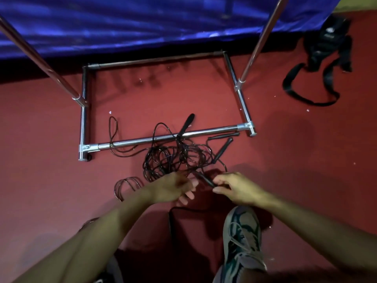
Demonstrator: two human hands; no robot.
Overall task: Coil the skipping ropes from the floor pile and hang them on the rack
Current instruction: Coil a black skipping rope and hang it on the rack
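A tangled pile of black skipping ropes [173, 158] lies on the red floor against the front bar of the chrome rack [163, 137]. Loose black handles [222, 149] stick out on its right, and another handle [186, 124] lies across the bar. My right hand [234, 187] pinches one black handle [205, 179] at the near edge of the pile. My left hand [173, 187] hovers just left of that handle with its fingers loosely spread, holding nothing that I can see. A few cord loops [126, 185] lie left of my left wrist.
The rack's two uprights [259, 43] rise out of view at left and right. A blue satin cloth [142, 23] hangs behind. A black strapped bag [324, 58] lies at the far right. My shoe [242, 235] is planted below my right hand, with a black cord [171, 217] beside it.
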